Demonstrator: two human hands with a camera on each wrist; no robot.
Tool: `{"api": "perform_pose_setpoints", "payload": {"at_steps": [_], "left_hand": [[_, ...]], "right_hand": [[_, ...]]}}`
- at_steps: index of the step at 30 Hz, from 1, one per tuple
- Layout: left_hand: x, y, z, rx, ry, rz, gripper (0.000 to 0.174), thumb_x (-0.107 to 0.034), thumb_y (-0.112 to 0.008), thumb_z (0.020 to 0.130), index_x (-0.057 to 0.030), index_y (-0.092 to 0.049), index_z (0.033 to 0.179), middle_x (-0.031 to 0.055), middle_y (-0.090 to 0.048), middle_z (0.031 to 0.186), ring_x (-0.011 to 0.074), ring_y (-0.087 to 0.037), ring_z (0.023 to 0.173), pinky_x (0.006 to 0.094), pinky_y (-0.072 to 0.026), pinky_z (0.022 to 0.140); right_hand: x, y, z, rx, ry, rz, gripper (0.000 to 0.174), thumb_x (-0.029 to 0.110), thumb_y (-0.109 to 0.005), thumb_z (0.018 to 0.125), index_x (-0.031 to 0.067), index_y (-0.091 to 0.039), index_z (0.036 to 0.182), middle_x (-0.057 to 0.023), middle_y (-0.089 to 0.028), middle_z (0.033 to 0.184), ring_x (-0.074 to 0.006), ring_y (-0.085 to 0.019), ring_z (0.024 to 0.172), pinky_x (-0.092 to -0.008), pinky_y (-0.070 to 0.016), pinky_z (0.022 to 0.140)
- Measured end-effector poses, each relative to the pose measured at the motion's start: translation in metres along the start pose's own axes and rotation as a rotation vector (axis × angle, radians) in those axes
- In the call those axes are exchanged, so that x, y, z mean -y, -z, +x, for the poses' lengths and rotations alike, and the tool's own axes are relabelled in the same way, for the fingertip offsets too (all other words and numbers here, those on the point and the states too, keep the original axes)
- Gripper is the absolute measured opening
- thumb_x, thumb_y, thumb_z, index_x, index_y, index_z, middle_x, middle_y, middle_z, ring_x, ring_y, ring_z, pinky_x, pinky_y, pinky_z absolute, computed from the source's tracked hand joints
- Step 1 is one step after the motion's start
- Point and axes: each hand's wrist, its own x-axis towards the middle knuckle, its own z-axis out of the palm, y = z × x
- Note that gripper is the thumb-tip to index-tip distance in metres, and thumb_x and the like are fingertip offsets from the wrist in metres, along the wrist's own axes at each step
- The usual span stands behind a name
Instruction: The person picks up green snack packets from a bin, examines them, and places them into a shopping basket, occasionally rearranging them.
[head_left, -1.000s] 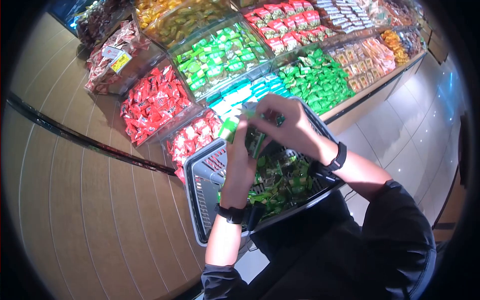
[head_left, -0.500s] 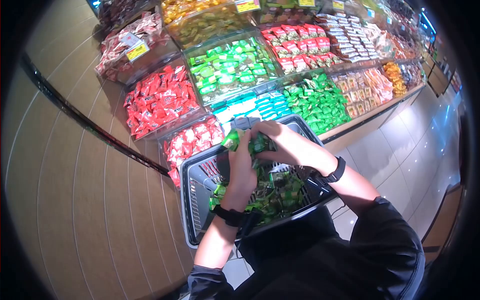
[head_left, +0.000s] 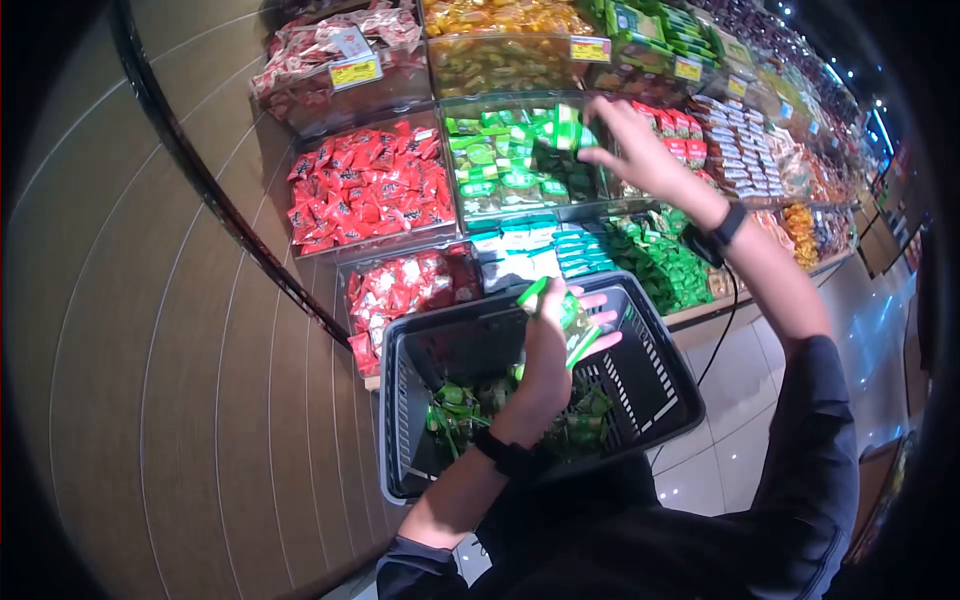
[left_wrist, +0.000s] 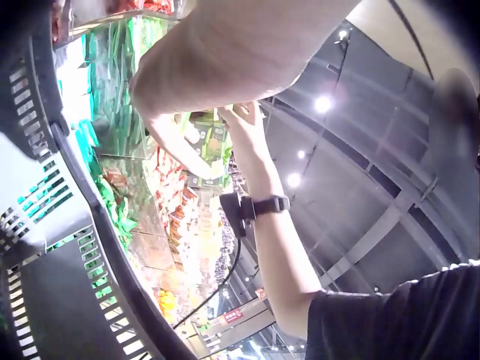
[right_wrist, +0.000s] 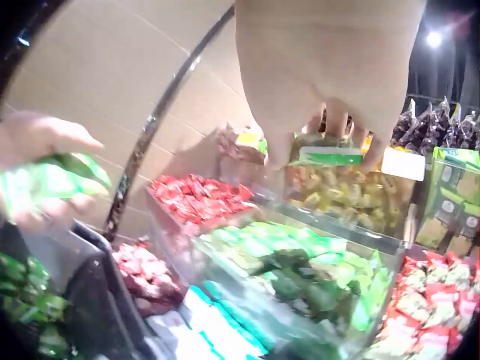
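Note:
In the head view my left hand is over the shopping basket, holding small green-and-clear packets under the thumb, with the other fingers stretched out to the right. Up over the bin of green packets, my right hand pinches one green-and-white packet between thumb and fingers. The right wrist view shows this packet edge-on below the fingertips. More green packets lie in the bottom of the basket, partly hidden by my left forearm.
Red packets fill the bin on the left, with red-and-white ones below. Blue-and-white packets lie behind the basket's far rim, dark green ones to their right. Clear dividers separate the bins. A cable hangs from my right wrist.
My right hand has left its place beside the left hand over the basket and moved up to the green packet bin. The left hand's fingers have spread. The view has swung.

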Motion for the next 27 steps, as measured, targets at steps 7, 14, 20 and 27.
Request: {"api": "perform_pose_setpoints", "payload": {"at_steps": [7, 14, 20, 27], "left_hand": [[-0.009, -0.003, -0.009, -0.04, -0.005, 0.029, 0.041, -0.043, -0.054, 0.101, -0.0036, -0.049, 0.113, 0.0206, -0.063, 0.106, 0.0351, -0.068, 0.1, 0.0546, -0.0594, 0.084], [-0.014, 0.002, -0.014, -0.075, 0.031, 0.023, 0.038, -0.04, -0.054, 0.102, -0.0049, -0.05, 0.114, 0.0184, -0.063, 0.101, 0.0335, -0.068, 0.098, 0.0538, -0.0607, 0.082], [-0.016, 0.001, -0.018, -0.004, 0.012, -0.01, 0.032, -0.034, -0.059, 0.101, -0.0059, -0.053, 0.115, 0.0148, -0.065, 0.101, 0.0268, -0.069, 0.097, 0.0464, -0.0622, 0.078], [-0.014, 0.003, -0.02, 0.017, 0.007, -0.032, 0.03, -0.031, -0.06, 0.1, -0.0057, -0.053, 0.114, 0.0137, -0.066, 0.102, 0.0264, -0.069, 0.097, 0.0465, -0.0618, 0.079]], "right_hand": [[-0.104, -0.074, 0.064, 0.16, 0.15, -0.244, 0.055, 0.011, -0.075, 0.079, 0.0051, -0.05, 0.128, -0.0155, -0.053, 0.118, -0.036, -0.052, 0.113, -0.0453, -0.0458, 0.096], [-0.135, -0.106, 0.079, 0.021, 0.411, -0.488, 0.042, 0.006, -0.066, 0.077, 0.0053, -0.058, 0.119, -0.0126, -0.056, 0.114, -0.032, -0.053, 0.115, -0.0426, -0.0458, 0.098], [-0.148, -0.127, 0.09, 0.252, 0.385, -0.463, 0.038, 0.004, -0.059, 0.081, 0.0044, -0.062, 0.119, -0.0102, -0.056, 0.117, -0.029, -0.056, 0.114, -0.0434, -0.0513, 0.092], [-0.145, -0.132, 0.088, 0.283, 0.346, -0.498, 0.045, 0.001, -0.06, 0.08, 0.0039, -0.062, 0.125, -0.0137, -0.058, 0.118, -0.0305, -0.059, 0.113, -0.0409, -0.0555, 0.089]]}}
